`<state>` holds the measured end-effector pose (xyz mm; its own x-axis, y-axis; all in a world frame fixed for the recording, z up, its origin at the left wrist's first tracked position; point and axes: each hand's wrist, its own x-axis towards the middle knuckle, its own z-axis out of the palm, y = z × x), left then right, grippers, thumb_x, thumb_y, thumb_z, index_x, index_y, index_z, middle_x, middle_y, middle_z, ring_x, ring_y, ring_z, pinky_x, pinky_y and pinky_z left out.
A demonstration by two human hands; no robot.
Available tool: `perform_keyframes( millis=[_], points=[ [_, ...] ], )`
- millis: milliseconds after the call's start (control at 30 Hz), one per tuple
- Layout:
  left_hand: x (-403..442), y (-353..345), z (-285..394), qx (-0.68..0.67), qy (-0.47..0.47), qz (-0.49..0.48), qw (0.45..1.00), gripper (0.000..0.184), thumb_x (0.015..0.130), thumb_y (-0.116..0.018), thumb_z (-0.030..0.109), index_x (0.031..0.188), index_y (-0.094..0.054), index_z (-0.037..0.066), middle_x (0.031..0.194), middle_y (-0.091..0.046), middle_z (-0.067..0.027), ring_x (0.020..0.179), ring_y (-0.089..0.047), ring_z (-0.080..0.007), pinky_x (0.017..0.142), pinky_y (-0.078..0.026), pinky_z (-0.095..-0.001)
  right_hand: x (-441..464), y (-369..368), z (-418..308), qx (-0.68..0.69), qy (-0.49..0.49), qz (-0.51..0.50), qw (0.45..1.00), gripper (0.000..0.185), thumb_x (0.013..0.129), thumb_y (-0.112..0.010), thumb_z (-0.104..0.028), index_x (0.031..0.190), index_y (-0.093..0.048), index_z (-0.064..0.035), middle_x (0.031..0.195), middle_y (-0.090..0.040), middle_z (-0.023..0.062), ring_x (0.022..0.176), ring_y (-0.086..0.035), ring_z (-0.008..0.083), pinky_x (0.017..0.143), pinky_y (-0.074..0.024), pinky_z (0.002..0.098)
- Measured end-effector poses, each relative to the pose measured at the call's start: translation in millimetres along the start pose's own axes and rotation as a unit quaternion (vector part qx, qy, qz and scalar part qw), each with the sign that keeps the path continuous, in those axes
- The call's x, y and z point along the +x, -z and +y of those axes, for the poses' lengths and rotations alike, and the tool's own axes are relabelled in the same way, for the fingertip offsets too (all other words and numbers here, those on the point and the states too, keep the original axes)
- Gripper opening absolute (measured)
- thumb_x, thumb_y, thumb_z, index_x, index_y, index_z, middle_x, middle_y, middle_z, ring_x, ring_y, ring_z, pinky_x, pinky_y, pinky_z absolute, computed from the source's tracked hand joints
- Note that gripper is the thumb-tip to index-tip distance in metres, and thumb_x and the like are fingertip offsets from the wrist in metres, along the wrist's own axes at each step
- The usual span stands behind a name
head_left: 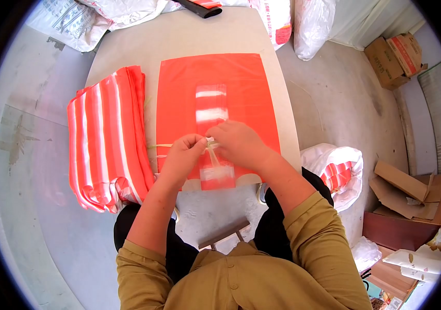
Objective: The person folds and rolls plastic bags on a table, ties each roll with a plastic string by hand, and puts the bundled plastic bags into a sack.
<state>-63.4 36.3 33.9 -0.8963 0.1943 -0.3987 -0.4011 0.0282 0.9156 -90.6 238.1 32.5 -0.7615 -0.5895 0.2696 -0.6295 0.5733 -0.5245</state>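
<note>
My left hand (183, 154) and my right hand (238, 142) meet over a narrow folded bundle of red-and-white striped plastic (212, 103). Both are closed, with the fingertips pinching a pale plastic tie (212, 156) that runs over the middle of the bundle. The pinched ends are partly hidden by the fingers. Beneath the bundle lies a flat red plastic sheet (181, 88), and the bundle's near end reaches past the sheet's near edge. More pale strands (162, 146) stick out to the left of my left hand.
A thick stack of red-and-white striped plastic (104, 134) lies along the left edge of the table (143, 44). White sacks (70, 23) stand beyond the far edge. On the right floor are an open white sack (354, 160) with striped plastic inside and cardboard boxes (390, 62).
</note>
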Motion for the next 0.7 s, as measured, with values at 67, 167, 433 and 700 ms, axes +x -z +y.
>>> perform_keyframes(
  millis=[67, 167, 433, 700],
  points=[
    [-0.2, -0.2, 0.9, -0.030, -0.004, -0.019, 0.999, 0.021, 0.104, -0.062, 0.020, 0.096, -0.069, 0.002, 0.082, -0.061, 0.0060, 0.072, -0.049, -0.0027, 0.066, -0.041, -0.0215, 0.7, -2.3, -7.8, 0.013, 0.009, 0.036, 0.999, 0.026, 0.083, -0.072, -0.009, 0.109, -0.068, -0.0110, 0.095, -0.068, 0.0081, 0.089, -0.065, 0.0302, 0.077, -0.0538, 0.0423],
    [0.5, 0.5, 0.3, -0.076, 0.008, -0.040, 0.996, 0.020, 0.104, -0.062, 0.020, 0.098, -0.070, 0.003, 0.083, -0.062, 0.0060, 0.073, -0.050, -0.0025, 0.066, -0.041, -0.0214, 1.1, -5.5, -7.1, -0.021, 0.036, 0.035, 0.999, 0.025, 0.084, -0.072, -0.011, 0.109, -0.068, -0.0130, 0.090, -0.067, 0.0066, 0.085, -0.065, 0.0287, 0.073, -0.0535, 0.0421],
    [3.1, -5.6, -2.9, -0.031, -0.054, 0.040, 0.997, 0.012, 0.104, -0.061, 0.016, 0.105, -0.068, 0.005, 0.077, -0.057, 0.0043, 0.061, -0.041, -0.0047, 0.056, -0.035, -0.0219, 1.4, -4.1, 1.4, -0.063, 0.023, 0.118, 0.991, 0.011, 0.081, -0.070, -0.010, 0.093, -0.069, -0.0110, 0.084, -0.064, 0.0060, 0.080, -0.065, 0.0282, 0.068, -0.0527, 0.0427],
    [15.5, 28.4, -14.5, 0.364, -0.197, 0.185, 0.891, 0.012, 0.093, -0.070, 0.013, 0.095, -0.070, 0.001, 0.089, -0.061, -0.0166, 0.079, -0.064, -0.0279, 0.072, -0.052, -0.0397, -8.1, 5.7, 28.3, -0.196, -0.142, -0.054, 0.969, 0.010, 0.087, -0.062, -0.012, 0.084, -0.071, -0.0085, 0.091, -0.070, 0.0114, 0.089, -0.068, 0.0313, 0.075, -0.0554, 0.0442]
  ],
)
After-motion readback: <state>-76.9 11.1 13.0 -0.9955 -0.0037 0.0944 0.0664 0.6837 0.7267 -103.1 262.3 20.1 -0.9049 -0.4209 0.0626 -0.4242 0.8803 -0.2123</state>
